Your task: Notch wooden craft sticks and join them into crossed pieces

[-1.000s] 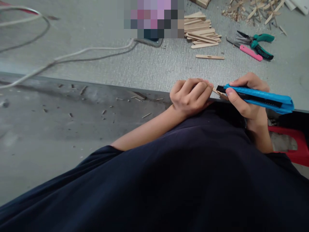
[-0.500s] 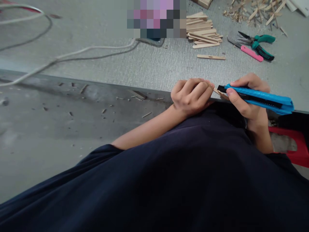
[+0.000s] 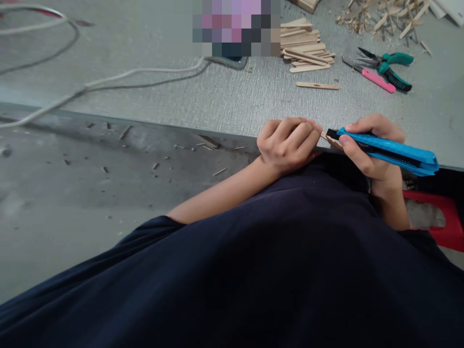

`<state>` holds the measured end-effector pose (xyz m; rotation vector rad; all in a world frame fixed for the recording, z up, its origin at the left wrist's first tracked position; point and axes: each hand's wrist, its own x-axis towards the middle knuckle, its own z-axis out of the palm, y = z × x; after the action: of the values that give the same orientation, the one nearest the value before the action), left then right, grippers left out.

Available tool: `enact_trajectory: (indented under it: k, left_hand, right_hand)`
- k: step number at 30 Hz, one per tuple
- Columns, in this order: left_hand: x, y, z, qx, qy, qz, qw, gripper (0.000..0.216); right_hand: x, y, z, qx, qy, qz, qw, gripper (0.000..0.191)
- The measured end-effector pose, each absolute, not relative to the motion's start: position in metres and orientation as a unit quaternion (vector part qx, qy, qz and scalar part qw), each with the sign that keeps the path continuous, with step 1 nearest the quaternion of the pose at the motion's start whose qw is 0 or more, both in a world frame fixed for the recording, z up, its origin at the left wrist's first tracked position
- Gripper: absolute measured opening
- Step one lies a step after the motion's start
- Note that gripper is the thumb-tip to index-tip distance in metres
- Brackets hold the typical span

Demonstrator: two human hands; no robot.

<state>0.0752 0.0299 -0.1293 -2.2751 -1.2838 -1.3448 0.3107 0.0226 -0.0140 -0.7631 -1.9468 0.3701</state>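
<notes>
At the table's front edge, my left hand is closed on a wooden craft stick, whose end sticks out past the fingertips. Most of that stick is hidden by the hand. My right hand grips a blue utility knife, its dark blade end pointing left at the stick. Whether the blade touches the wood I cannot tell. Beyond the hands lies a single craft stick with a dark mark in its middle.
A pile of craft sticks lies farther back. To its right are a pink-handled knife, green-handled pliers and crossed sticks with shavings. A white cable crosses the left. A red stool stands below right.
The utility knife's rear end has tipped slightly down and to the left with my right hand. My left hand stays in place on the stick.
</notes>
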Motion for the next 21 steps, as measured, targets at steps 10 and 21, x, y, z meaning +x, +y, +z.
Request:
enact_trajectory:
  k: [10,21]
  left_hand:
    - [0.0753,0.0302,-0.1269,-0.770,-0.450,-0.447,0.071,0.045]
    - [0.0761,0.0290,-0.1227,-0.770,-0.431,-0.443,0.158,0.032]
  right_hand:
    - [0.3112,0.0241,-0.0189,-0.294,-0.810,0.147,0.486,0.014]
    - [0.3153,0.0240,-0.0229,-0.320,-0.804,0.178,0.469,0.013]
